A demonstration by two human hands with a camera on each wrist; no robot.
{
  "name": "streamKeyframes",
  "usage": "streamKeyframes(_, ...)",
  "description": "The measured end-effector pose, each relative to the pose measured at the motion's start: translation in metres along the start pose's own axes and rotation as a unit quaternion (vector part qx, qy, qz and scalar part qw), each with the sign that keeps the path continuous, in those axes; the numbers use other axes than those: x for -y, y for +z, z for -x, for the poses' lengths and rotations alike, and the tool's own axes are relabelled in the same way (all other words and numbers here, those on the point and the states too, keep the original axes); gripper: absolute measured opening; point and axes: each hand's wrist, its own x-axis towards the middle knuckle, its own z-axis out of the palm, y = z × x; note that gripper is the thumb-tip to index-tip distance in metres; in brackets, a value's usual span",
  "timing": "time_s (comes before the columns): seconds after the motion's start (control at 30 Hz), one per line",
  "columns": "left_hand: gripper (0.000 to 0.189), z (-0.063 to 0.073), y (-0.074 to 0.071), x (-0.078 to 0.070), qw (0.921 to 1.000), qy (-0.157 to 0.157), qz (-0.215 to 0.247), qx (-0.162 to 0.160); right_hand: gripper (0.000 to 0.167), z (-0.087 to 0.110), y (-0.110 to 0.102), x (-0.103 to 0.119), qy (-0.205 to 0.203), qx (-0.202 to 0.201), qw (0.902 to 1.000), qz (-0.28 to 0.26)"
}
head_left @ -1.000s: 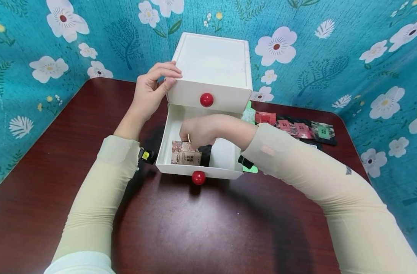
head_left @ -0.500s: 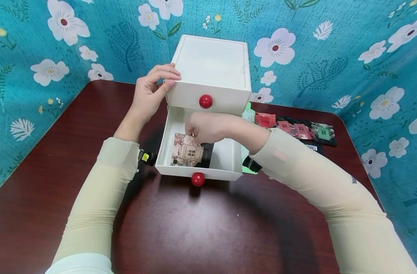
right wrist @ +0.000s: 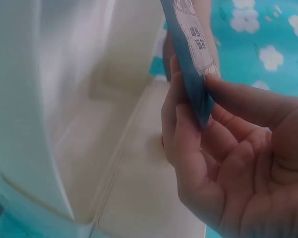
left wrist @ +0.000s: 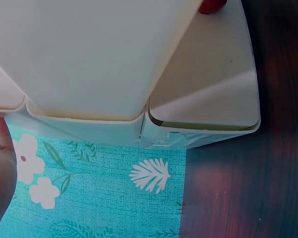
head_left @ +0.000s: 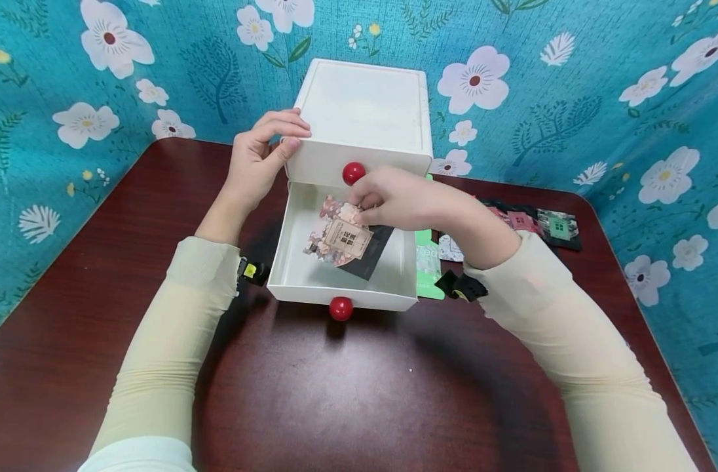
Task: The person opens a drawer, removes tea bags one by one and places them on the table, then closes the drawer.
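A white drawer cabinet (head_left: pixel 365 105) with red ball knobs stands on the table, its lower drawer (head_left: pixel 294 293) pulled out. My left hand (head_left: pixel 261 154) rests on the cabinet's upper left front corner, fingers on the top and thumb near the front edge. Above the drawer floor, my right hand (head_left: pixel 403 196) pinches a flat tea packet (head_left: pixel 347 237) with floral print, a beige label and a black side. The packet is tilted. In the right wrist view, thumb and fingers hold the packet (right wrist: pixel 191 54) by its lower edge. Only part of my left hand (left wrist: pixel 1 168) shows in the left wrist view.
Right of the cabinet lie a green pouch (head_left: pixel 428 265) and several packets, including a pink-and-black one (head_left: pixel 521 221) and a black one with a green label (head_left: pixel 558 227). My right forearm partly covers them. A blue floral cloth (head_left: pixel 217 72) hangs behind the dark table (head_left: pixel 335 393).
The right hand has lifted the tea packet off the drawer floor and moved it up and to the right, turning it. The left hand has stayed on the cabinet.
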Motion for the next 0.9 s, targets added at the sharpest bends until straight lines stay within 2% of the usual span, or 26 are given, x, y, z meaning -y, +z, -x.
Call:
streamKeyframes(0.2,0.016,0.0,-0.001,0.002,1.0,0.005,0.004,0.0,0.017,0.022,-0.009,-0.017,0.03,-0.039,0.9959,-0.076)
streamKeyframes(0.33,0.016,-0.001,-0.001,0.0,1.0,0.001,0.003,-0.002,0.016,0.04,-0.014,-0.026,0.035,-0.076,0.9918,-0.096)
streamKeyframes(0.53,0.017,-0.003,0.0,-0.003,0.9999,-0.012,0.01,0.0,0.021,0.068,-0.019,-0.048,0.065,-0.14,0.9813,-0.115)
streamKeyframes(0.7,0.017,-0.005,0.0,-0.003,0.9999,-0.003,0.01,0.0,0.026,0.089,-0.022,-0.076,0.096,-0.188,0.9695,-0.125)
streamKeyframes(0.9,0.017,-0.006,0.002,-0.004,0.9996,-0.019,0.019,-0.002,0.034,0.116,-0.021,-0.115,0.146,-0.249,0.9458,-0.149)
